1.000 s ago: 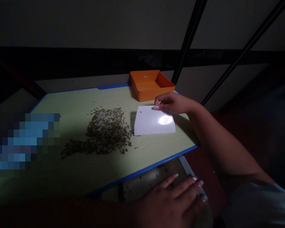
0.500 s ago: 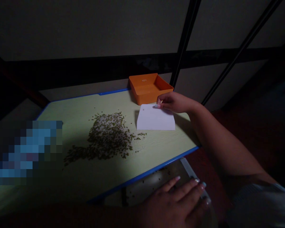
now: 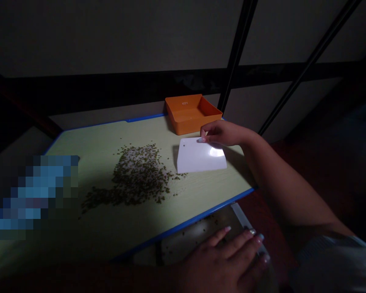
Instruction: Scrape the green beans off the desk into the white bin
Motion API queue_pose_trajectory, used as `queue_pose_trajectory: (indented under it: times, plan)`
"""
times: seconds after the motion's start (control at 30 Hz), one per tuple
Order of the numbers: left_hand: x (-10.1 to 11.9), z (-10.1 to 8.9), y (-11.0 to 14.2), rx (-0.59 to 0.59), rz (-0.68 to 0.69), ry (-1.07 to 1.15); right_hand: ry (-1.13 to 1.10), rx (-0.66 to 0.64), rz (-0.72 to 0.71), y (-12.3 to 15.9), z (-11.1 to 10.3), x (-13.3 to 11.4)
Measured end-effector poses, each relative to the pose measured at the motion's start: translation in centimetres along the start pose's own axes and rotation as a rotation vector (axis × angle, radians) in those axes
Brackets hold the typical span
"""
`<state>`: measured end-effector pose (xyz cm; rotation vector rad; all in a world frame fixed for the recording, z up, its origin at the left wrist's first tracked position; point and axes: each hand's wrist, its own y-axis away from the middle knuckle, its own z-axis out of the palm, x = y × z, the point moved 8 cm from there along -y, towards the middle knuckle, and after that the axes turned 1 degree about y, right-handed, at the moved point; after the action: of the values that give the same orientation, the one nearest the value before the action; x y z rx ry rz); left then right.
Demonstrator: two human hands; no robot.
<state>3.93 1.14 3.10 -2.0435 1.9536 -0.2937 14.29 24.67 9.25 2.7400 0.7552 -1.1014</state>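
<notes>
My right hand [image 3: 221, 132] pinches the top edge of a thin white plastic scraper [image 3: 199, 156] between thumb and fingers. The scraper is tilted over the right part of the table, with a bright glare on its right side and a dark dot near its upper left corner. To its left lies a spread heap of small dark greenish grains [image 3: 140, 177], with paler, whitish stuff among them. A few stray grains are close to the scraper's lower left corner. Low in the picture, my left hand [image 3: 228, 258] rests with fingers spread over an open drawer [image 3: 198, 232] under the tabletop.
An orange open box [image 3: 190, 126] stands at the table's back edge, just behind my right hand. The pale table [image 3: 94, 142] has a blue rim. A blurred-out blue shape [image 3: 36, 191] is at the left. Cabinet panels [image 3: 125, 36] rise behind. Some grains lie in the drawer.
The scraper's face has tipped and its lower edge has come slightly toward me, so a glare now shows on it. My right hand has shifted slightly; my left hand stays put.
</notes>
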Motion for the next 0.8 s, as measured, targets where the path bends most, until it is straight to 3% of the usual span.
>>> queue_pose_trajectory:
  times: [0.37, 0.63, 0.8]
  plan:
    - [0.0, -0.2, 0.0, 0.008, -0.01, -0.016, 0.02, 0.072, -0.008, 0.0, -1.0, 0.0]
    - [0.2, 0.6, 0.2, -0.04, 0.019, 0.001, 0.029, 0.033, 0.002, -0.1, -0.3, 0.0]
    - [-0.2, -0.3, -0.1, 0.032, -0.017, -0.036, -0.009, 0.017, -0.015, 0.0, -0.1, -0.2]
